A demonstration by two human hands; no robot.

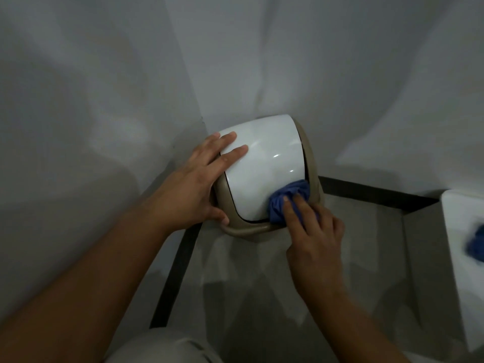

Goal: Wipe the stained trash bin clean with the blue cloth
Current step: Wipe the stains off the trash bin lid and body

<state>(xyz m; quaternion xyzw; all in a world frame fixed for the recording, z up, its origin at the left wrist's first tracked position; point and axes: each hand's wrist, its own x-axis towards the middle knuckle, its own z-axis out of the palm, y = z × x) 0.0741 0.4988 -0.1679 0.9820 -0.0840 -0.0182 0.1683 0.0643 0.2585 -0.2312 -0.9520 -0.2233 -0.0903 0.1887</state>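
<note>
The trash bin (246,233) stands in the corner of two white walls; it has a beige rim and a glossy white swing lid (264,166). My left hand (193,187) lies flat on the lid's left side, fingers spread over its edge and thumb hooked on the rim. A crumpled blue cloth (284,201) is pressed against the lid's lower right corner and the rim. My right hand (314,226) bears down on the cloth with its fingers.
White walls close in behind and to the left. A dark baseboard (377,195) runs along the grey floor (262,284). A white fixture (461,258) stands at the right edge with something blue, blurred, on it (475,243).
</note>
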